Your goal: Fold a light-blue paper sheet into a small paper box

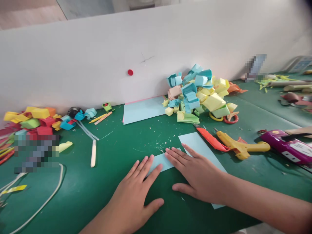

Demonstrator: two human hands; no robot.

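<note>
A small blue paper [163, 160] lay flat on the green table [117, 195], and both hands were on it. The left hand [136, 191] came in from about 7 o'clock. Its fingertips lay on the near left end of the paper. Its fingers were a little bit apart, with the thumb stuck out to the side. The right hand [195, 172] came from 3 o'clock, with its fingertips on the other end. Three fingers were close together, the little finger and thumb were spread out, and nothing was pinched in either hand.

A bigger blue sheet [209, 156] was at 3 o'clock from the small paper, partly under the right hand. I could not tell if the two papers touched there. At 2 o'clock was an orange cutter [212, 139]. A yellow glue gun [239, 143] was just past it. A big heap of folded papers [192, 94] sat at 1 o'clock, by the white wall [85, 61]. A white stick [93, 154] lay at 9 o'clock.
</note>
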